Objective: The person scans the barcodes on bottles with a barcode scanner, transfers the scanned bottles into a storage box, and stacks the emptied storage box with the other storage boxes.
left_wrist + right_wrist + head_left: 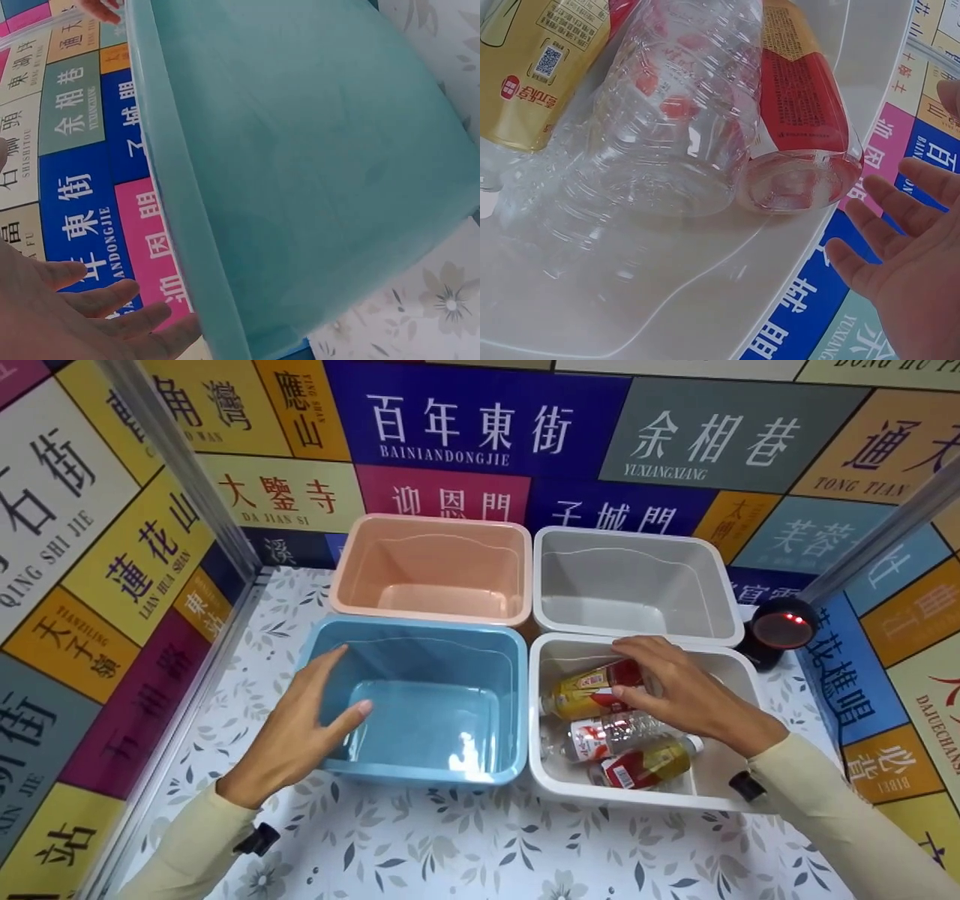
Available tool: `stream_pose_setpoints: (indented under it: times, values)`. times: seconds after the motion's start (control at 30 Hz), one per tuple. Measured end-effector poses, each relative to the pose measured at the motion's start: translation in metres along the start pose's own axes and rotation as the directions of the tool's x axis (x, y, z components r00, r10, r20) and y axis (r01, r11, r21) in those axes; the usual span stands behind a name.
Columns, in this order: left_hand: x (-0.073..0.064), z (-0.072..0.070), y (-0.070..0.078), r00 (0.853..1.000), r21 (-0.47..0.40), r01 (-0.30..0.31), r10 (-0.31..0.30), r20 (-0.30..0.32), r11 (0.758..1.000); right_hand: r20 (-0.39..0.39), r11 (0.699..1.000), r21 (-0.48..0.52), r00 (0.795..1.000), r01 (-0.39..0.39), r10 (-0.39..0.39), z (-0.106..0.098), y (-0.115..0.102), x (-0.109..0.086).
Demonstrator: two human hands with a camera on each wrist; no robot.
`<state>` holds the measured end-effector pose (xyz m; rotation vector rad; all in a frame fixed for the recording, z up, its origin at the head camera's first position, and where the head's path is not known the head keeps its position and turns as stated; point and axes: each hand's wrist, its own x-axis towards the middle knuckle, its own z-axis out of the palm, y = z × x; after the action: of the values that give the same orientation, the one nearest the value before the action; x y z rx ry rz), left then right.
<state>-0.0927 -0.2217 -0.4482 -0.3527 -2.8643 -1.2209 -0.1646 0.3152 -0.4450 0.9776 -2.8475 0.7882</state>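
Observation:
My left hand hovers by the left side of the blue bin, its fingers and thumb spread and holding nothing. The left wrist view shows that bin's outer wall close up. Over the white bin at the front right is my right hand, fingers loosely extended, nothing gripped. Several plastic bottles lie in the white bin: a yellow-and-red labelled bottle beneath my right fingers, a clear ribbed bottle, and another red-and-yellow bottle nearest the front. Contact between right fingers and bottle cannot be told.
Behind stand a peach bin and a grey bin, close against the front pair. A black device with red lights sits right of the grey bin. A leaf-patterned cloth covers the table; printed panels enclose it.

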Motion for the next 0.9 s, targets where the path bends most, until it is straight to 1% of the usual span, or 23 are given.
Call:
stream_pose_setpoints:
  times: [0.3, 0.5, 0.6, 0.73, 0.9]
  values:
    - [-0.007, -0.003, -0.007, 0.999, -0.030, 0.049, -0.049, -0.014, 0.998, 0.019, 1.000, 0.003, 1.000, 0.010, -0.010, 0.001, 0.000, 0.002]
    - [-0.009, -0.005, -0.012, 0.999, -0.039, 0.051, -0.051, -0.010, 0.998, 0.016, 0.999, 0.008, 0.999, 0.043, -0.043, 0.003, 0.000, 0.005]
    - [-0.010, -0.007, -0.014, 0.999, -0.045, 0.048, -0.049, -0.020, 0.998, 0.025, 0.999, 0.017, 0.998, 0.050, -0.050, 0.004, 0.001, 0.005]
    - [-0.013, -0.008, -0.017, 0.998, -0.063, 0.023, -0.027, -0.056, 0.998, 0.032, 0.999, 0.024, 0.998, 0.046, -0.047, 0.004, 0.003, 0.004]
    - [-0.012, -0.010, -0.024, 0.991, -0.081, -0.051, 0.041, -0.127, 0.995, 0.031, 0.999, 0.023, 0.999, 0.044, -0.045, 0.004, 0.005, 0.003]
